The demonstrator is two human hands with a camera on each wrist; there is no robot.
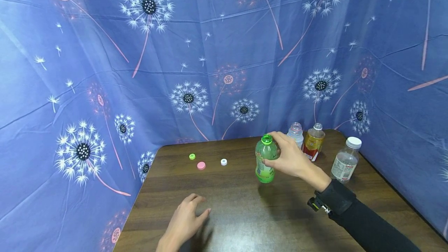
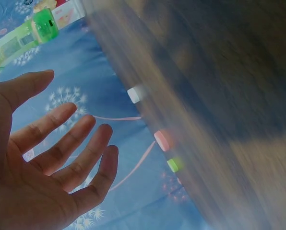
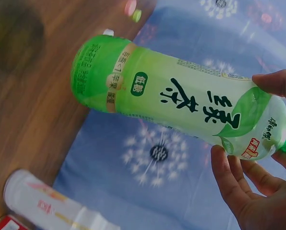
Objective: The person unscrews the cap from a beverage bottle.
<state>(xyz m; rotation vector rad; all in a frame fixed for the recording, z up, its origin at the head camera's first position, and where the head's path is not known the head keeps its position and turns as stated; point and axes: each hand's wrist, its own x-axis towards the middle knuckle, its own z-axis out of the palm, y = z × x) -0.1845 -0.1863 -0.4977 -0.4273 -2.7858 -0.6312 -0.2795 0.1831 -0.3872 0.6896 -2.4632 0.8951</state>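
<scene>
- Holding a green bottle is the right hand, its thumb and fingers pinching the upper part from opposite sides, near the neck.
- The bottle stands roughly upright just above the wooden desk, a shadow below it; its mouth appears uncapped.
- The left hand hovers over the near part of the desk, fingers loosely spread, gripping nothing.
- Beyond the left hand lie three caps, near one another but apart: a lime-green cap, a pink cap and a white cap.
- Behind the right hand are a clear bottle and a bottle with a yellow-and-red label; a jar with a white lid stands nearer the right edge.
- For a good hold, a firm but light pinch seems best — thin plastic would probably dent if squeezed.
- Keeping the bottle upright and the fingertips off the rim should leave the mouth free.
- The right forearm passes close to the jar, so small, level movements look safest — the left hand is free to steady the base.
</scene>
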